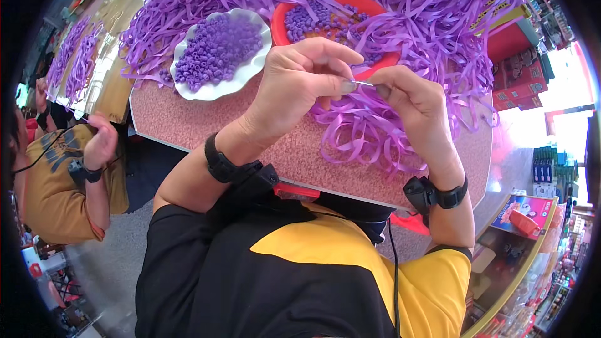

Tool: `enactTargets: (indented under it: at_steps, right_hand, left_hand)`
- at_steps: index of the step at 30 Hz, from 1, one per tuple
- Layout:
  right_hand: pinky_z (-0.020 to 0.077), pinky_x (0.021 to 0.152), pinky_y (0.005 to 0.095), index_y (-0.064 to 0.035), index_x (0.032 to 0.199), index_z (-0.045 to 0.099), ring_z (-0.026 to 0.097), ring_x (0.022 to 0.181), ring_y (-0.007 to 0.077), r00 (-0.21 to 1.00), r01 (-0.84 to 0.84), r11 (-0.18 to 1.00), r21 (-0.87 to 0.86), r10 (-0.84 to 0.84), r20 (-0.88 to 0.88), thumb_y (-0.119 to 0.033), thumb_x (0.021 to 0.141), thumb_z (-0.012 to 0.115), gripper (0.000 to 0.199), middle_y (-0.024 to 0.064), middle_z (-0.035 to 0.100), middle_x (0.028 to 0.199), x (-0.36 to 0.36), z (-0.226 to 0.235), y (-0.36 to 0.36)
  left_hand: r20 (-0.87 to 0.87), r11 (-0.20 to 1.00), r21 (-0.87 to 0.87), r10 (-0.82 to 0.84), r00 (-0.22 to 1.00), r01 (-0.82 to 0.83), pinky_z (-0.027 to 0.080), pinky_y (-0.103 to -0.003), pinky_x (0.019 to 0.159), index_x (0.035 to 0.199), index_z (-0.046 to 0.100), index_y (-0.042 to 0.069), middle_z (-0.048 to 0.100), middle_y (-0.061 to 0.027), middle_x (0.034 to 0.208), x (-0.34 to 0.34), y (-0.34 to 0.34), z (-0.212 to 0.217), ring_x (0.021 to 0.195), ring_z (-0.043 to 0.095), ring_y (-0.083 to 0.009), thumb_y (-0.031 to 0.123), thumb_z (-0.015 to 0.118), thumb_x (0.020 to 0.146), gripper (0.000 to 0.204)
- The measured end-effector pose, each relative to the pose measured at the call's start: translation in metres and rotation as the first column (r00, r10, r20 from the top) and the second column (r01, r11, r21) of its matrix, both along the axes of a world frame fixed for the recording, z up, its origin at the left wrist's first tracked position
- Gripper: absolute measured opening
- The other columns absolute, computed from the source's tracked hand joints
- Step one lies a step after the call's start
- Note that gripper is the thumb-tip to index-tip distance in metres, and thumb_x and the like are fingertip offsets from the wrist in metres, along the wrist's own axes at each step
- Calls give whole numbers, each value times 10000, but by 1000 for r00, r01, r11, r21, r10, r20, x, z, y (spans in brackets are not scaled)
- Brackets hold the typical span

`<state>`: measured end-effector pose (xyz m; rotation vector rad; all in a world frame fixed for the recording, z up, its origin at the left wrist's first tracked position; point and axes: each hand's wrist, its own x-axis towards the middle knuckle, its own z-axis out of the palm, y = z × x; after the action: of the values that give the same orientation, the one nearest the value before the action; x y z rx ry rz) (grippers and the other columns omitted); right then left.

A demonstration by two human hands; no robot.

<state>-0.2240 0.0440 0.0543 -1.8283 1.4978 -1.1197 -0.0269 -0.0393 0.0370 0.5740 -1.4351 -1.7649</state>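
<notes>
Speckled pink surface (275,144) lies before me, with 1 thin shiny rod (365,83) held above it: my left hand (300,75) pinches 1 end, my right hand (416,100) the other. To work neatly, I should keep both pinches light, the rod steady and its bare middle in plain sight. I count 1 white wavy dish (206,92) and 1 red bowl (278,28), both holding purple beads (219,50), which, like the loose purple ribbons (432,31), are too many to count.
</notes>
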Motion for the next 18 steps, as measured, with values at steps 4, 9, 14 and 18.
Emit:
enactTargets:
  at_steps: [4, 9, 14, 18]
  right_hand:
    - [505, 727, 247, -4, 1022, 661, 646, 809, 120, 997, -22, 998, 60, 17, 69, 59, 887, 552, 185, 66, 682, 864, -4, -4, -3]
    - [412, 619, 191, -24, 986, 677, 544, 704, 43, 969, -75, 949, 307, -4, 246, -20, 884, 606, 124, -28, 616, 808, -12, 1, -7]
    - [363, 509, 189, -41, 948, 684, 548, 576, 52, 904, -187, 880, 437, -20, 427, -129, 853, 680, 129, -32, 593, 715, -20, 1, -9]
    - [378, 515, 185, -32, 953, 685, 555, 580, 58, 891, -193, 877, 440, -31, 454, -121, 849, 680, 137, -24, 602, 719, -27, -5, -11]
  left_hand:
    - [37, 993, -114, 35, 999, -30, 502, -183, 689, 1044, 706, 15, 675, -20, 850, -1, 2, -6, 775, 611, -54, -98, 671, 792, 278]
    - [61, 894, -446, 72, 996, -38, 520, -202, 763, 1071, 679, 1, 690, -39, 883, -1, 6, -9, 844, 642, -81, -129, 679, 802, 298]
    - [61, 898, -439, 70, 996, -37, 511, -192, 729, 1046, 692, 11, 682, -24, 870, -4, 8, -12, 812, 626, -63, -124, 669, 796, 284]
    - [86, 943, -328, 98, 992, -65, 497, -184, 686, 1034, 705, 19, 673, -5, 837, -6, 9, -12, 763, 605, -45, -119, 664, 787, 285]
